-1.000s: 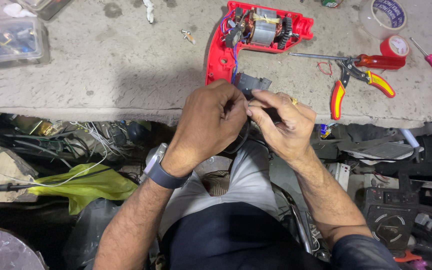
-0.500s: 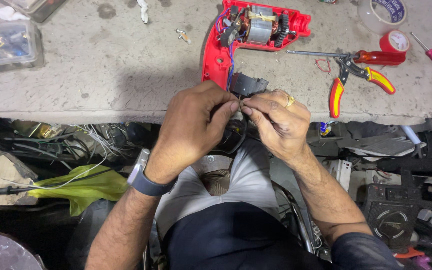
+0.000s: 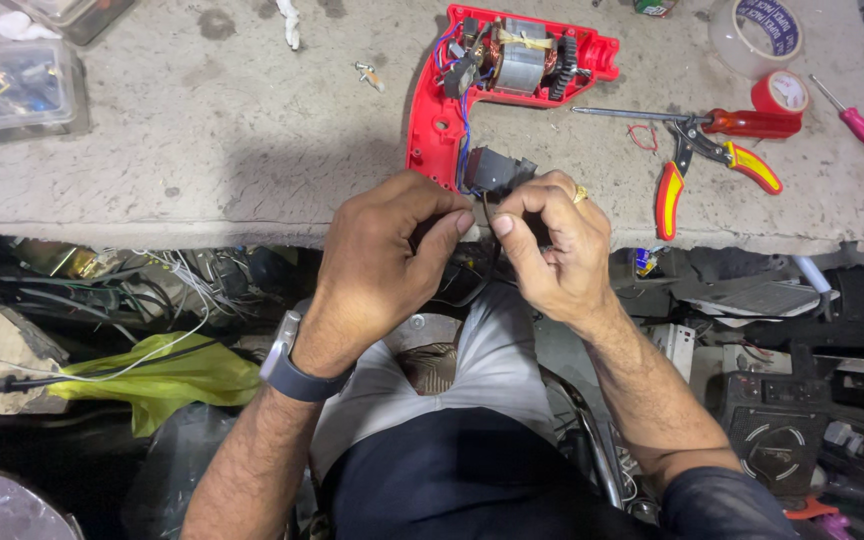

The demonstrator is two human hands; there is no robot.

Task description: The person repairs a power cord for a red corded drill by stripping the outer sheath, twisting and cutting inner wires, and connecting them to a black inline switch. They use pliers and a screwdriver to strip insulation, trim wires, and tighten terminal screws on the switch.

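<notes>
A red power drill (image 3: 432, 120) lies opened on the concrete bench (image 3: 202, 140), its motor and gear exposed. A black switch block (image 3: 497, 170) hangs from it by coloured wires at the bench's front edge. My left hand (image 3: 382, 260) and my right hand (image 3: 552, 250) meet just below that block, fingertips pinched together on a thin dark wire (image 3: 485, 212) between them. A ring sits on my right hand, and a dark watch is on my left wrist. What lies under my fingers is hidden.
Red and yellow pliers (image 3: 702, 165), a red-handled screwdriver (image 3: 752, 122), a pink screwdriver (image 3: 857, 125) and tape rolls (image 3: 752, 30) lie at the right. Clear plastic boxes (image 3: 12, 85) stand at far left. Below the bench are tangled cables, a yellow-green bag (image 3: 152, 380) and equipment.
My hands have drawn slightly apart and lower, off the switch block. The fingertips now pinch the thin wire between them. The drill has not moved on the bench.
</notes>
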